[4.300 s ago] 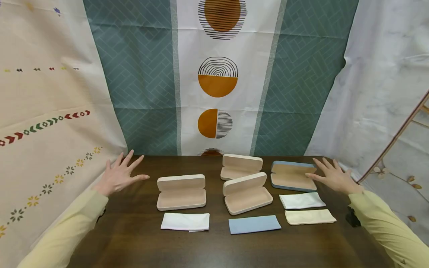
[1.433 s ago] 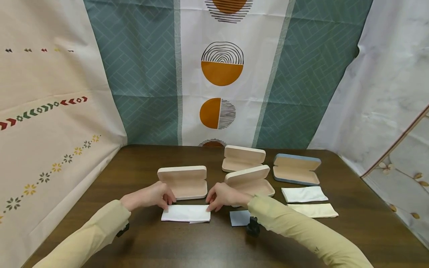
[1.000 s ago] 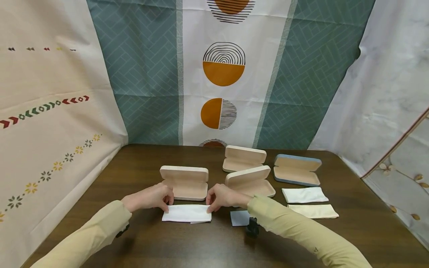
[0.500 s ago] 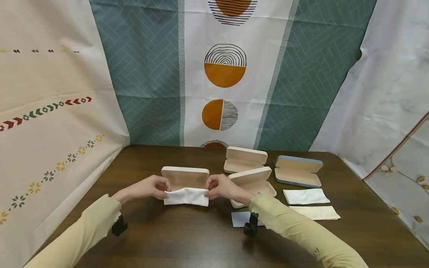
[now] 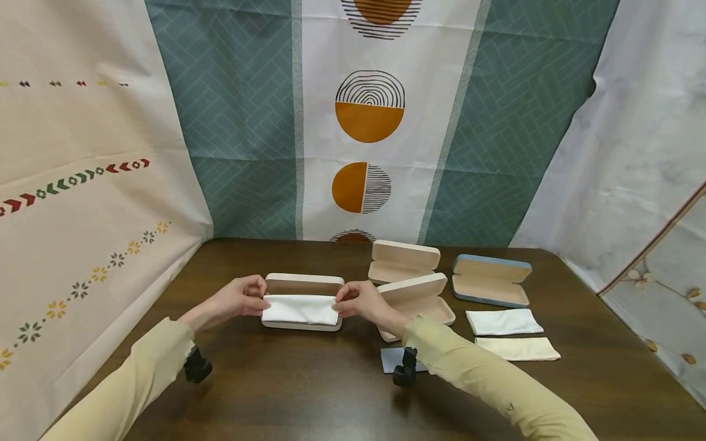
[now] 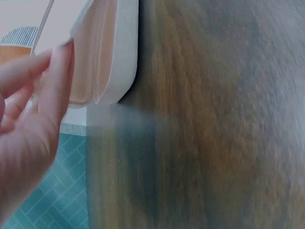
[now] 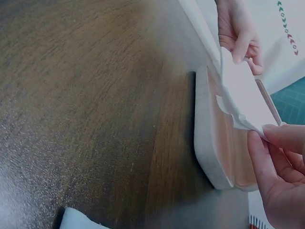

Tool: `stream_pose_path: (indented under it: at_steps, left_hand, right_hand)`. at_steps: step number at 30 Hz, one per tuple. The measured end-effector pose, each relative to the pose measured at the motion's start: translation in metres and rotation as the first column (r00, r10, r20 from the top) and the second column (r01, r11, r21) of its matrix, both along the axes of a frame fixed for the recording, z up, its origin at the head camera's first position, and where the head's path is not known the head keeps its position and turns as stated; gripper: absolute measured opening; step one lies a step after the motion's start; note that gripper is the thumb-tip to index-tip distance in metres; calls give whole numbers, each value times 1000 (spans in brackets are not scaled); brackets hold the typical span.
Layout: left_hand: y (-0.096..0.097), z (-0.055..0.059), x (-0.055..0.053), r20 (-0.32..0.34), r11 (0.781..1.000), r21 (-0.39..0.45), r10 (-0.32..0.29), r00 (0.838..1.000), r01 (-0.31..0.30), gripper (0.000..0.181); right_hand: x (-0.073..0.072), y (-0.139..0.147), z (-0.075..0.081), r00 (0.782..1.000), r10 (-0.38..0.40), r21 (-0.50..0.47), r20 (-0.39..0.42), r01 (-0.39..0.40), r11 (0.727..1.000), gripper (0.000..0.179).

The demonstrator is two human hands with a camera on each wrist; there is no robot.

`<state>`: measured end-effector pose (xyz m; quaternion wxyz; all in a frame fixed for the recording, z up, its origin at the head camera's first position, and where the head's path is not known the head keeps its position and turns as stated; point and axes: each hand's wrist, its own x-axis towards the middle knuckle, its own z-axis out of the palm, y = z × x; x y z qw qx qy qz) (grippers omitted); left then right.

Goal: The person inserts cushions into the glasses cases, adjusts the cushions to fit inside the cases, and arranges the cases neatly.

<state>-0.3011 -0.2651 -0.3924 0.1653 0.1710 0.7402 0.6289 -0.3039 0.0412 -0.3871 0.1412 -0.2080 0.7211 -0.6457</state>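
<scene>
A folded white cloth is stretched between both hands over an open white glasses case with a beige lining. My left hand pinches the cloth's left end between thumb and fingers. At the right end, my right hand pinches it the same way. In the right wrist view the cloth hangs above the case's lower half, apart from the lining at the near end. The left wrist view shows the left fingertips on the cloth beside the case.
Two more open white cases and an open blue case stand to the right. A blue cloth lies partly under the right forearm. A white cloth and a cream cloth lie farther right.
Both hands came in from the sides and took hold of the white cloth on the table. They have lifted it and moved it away from the body, over the left case.
</scene>
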Motion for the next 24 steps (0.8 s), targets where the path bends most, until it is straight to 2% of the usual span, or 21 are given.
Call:
stream_pose_path:
  at_steps: [4, 7, 13, 18, 24]
  left_hand:
    - [1, -3, 1, -4, 992, -13, 126, 992, -126, 28]
    - [3, -6, 2, -5, 981, -14, 191, 982, -191, 25]
    - [11, -10, 0, -22, 974, -40, 223, 975, -224, 10]
    - [16, -11, -1, -62, 962, -127, 234, 970, -241, 18]
    - [19, -10, -5, -96, 948, -184, 245, 965, -259, 18]
  right_hand:
    - [3, -6, 0, 999, -33, 18, -27, 34, 999, 13]
    - [0, -9, -8, 996, -68, 35, -56, 70, 997, 12]
    - [-5, -10, -17, 989, -116, 99, -94, 125, 987, 9]
    - [-6, -10, -20, 988, -134, 119, -82, 143, 983, 9]
    - [-8, -11, -20, 985, -148, 166, -84, 161, 973, 8]
